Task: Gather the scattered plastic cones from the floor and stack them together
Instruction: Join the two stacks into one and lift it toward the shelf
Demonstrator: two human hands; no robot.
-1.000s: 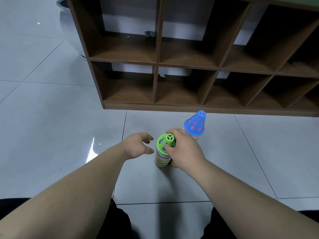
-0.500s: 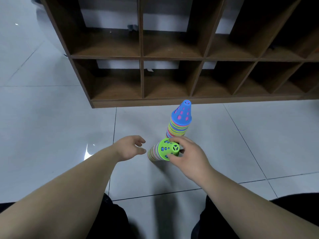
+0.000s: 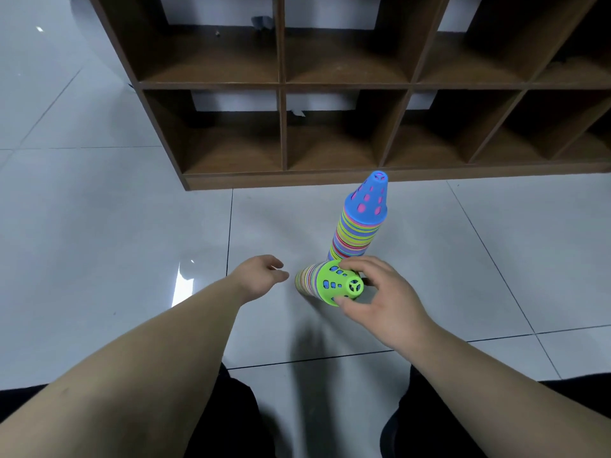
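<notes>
Two stacks of perforated plastic cones stand on the grey tiled floor. The taller stack (image 3: 358,226) has a blue cone on top and stands upright near the shelf. The shorter stack (image 3: 327,283) has a green cone on top and is tilted toward me. My right hand (image 3: 380,299) grips the green cone's tip between thumb and fingers. Just left of the green stack, my left hand (image 3: 259,276) hovers with loosely curled fingers, holding nothing and not touching the cones.
A brown wooden cubby shelf (image 3: 330,178) stands on the floor right behind the stacks, its compartments empty. Grey tiles (image 3: 99,242) spread to the left and right. My dark trouser legs (image 3: 238,418) fill the bottom of the view.
The green-topped stack has tipped from upright toward me under my right hand. The view has shifted, so the blue-topped stack now shows full height. My left hand stays beside the stack.
</notes>
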